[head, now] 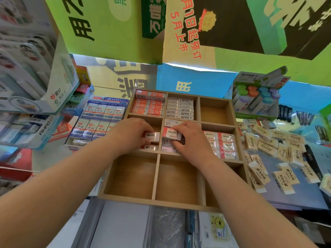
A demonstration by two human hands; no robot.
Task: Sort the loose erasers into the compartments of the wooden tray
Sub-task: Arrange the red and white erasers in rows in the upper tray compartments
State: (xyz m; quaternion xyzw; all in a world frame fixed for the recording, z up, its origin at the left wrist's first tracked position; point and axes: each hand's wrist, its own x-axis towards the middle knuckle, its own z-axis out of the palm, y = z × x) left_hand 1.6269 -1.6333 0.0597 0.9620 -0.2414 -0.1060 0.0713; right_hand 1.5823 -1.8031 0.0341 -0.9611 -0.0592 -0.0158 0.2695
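A wooden tray [157, 176] with nine compartments lies in front of me. My left hand [129, 135] grips a white eraser [153, 136] over the middle-left compartment. My right hand [191, 138] holds a red-and-white 2B eraser [170, 133] over the centre compartment, which has several erasers in it. The two back-left compartments are full of orange and white erasers [148, 104]. The middle-right compartment holds red-and-white erasers [225, 144]. Loose cream erasers [274, 154] lie scattered to the right of the tray.
A display box of blue-labelled erasers [100, 120] stands left of the tray. A box of coloured stationery [258, 97] sits at the back right. The tray's three front compartments and back-right compartment [215, 113] hold nothing. Boxes crowd the far left.
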